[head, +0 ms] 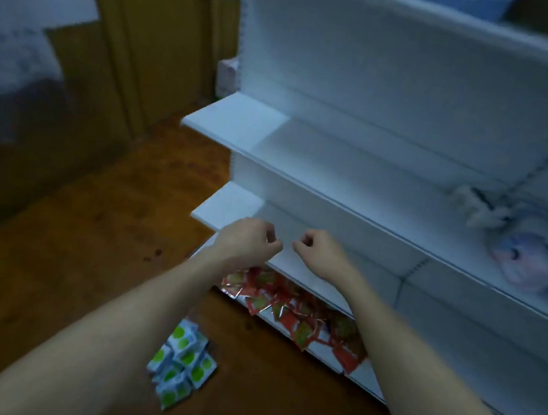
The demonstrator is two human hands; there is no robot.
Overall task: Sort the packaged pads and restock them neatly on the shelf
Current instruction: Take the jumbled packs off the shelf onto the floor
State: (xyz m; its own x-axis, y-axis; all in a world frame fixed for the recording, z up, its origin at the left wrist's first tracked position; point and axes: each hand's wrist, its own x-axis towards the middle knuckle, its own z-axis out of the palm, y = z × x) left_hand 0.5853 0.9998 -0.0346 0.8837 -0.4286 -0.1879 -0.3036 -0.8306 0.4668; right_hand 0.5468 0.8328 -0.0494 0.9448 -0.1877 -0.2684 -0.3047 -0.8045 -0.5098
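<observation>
My left hand [248, 241] and my right hand [317, 250] hover side by side over the front edge of the white middle shelf [231, 204], fingers curled in, nothing visible in either. Below them, a jumbled heap of red packets [294, 310] with green patches lies on the bottom shelf. On the wooden floor lies a pile of white packets with green dots [182, 360], under my left forearm. The frame is blurred.
A white upper shelf [238, 118] is bare at its left end. Pale blue and pink packaged goods [521, 261] lie on the shelf at the right. A wooden door [155, 37] stands at the back left, and a dark bulky object [11, 113] at the left.
</observation>
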